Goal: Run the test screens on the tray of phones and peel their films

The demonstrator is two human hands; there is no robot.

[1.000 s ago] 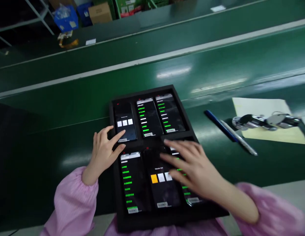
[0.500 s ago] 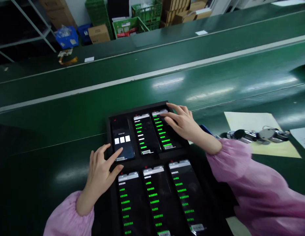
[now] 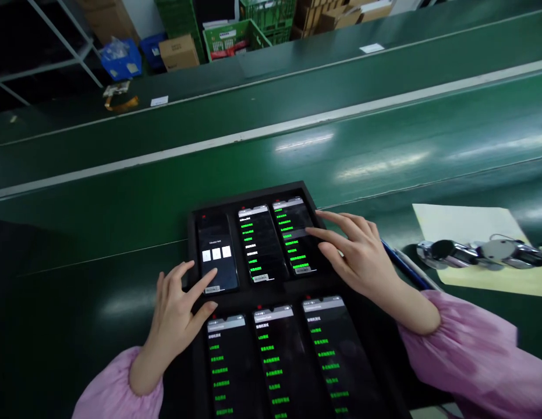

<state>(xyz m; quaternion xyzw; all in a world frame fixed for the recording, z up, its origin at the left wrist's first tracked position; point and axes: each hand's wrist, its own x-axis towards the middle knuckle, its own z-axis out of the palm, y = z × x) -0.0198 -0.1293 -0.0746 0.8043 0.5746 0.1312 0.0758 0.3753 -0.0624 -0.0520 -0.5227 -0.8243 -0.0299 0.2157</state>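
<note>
Left hand (image 3: 177, 314) is straddling the left edge of the tray (image 3: 248, 196), index finger and thumb spreading apart, wrist angling in from near left. Right hand (image 3: 360, 250) is reaching over the right edge by the far right corner, index finger pointing inward, fingers fanning loosely.

The scene is dim, with a cool cast. Well beyond the right fingers (image 3: 332, 238), long white streaks of glare, apparently from lamps above, lie across the glossy dark-green worktop (image 3: 253, 163); a fainter smear shows left of the left fingers (image 3: 205, 283). Below the fingertips, black slab-shaped glass phones (image 3: 271, 250) glow, their small text partly soft. Right of the right fingers, a shiny silver metal object (image 3: 500, 251) catches hard highlights. Left of the left fingers, the edge sinks into shadow.
</note>
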